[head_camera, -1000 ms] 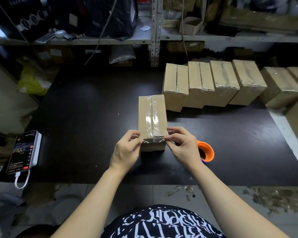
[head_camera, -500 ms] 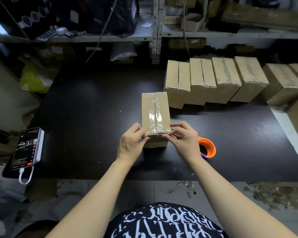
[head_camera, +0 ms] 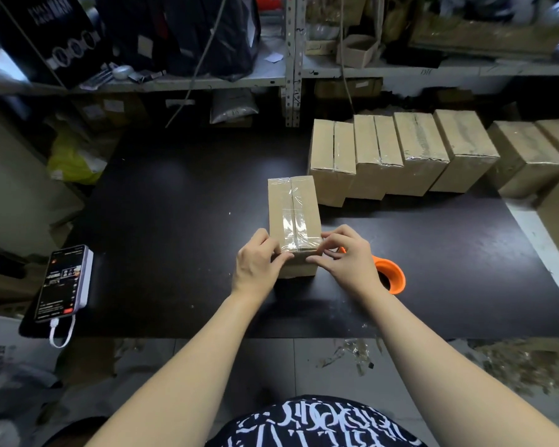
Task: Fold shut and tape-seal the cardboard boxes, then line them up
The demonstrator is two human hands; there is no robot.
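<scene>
On table point(head_camera: 175, 237), box point(head_camera: 291, 209) lengthwise front-to-back.

The tabletop point(head_camera: 175, 221) carries eight cardboard boxes: one taped box point(head_camera: 292, 208) at the centre, a row of four boxes point(head_camera: 420, 146) at 1 o'clock and three more boxes point(head_camera: 526, 153) at 2 o'clock. One orange tape roll point(head_camera: 392, 275) lies at 4 o'clock, one phone point(head_camera: 62, 282) at 8 o'clock.
</scene>
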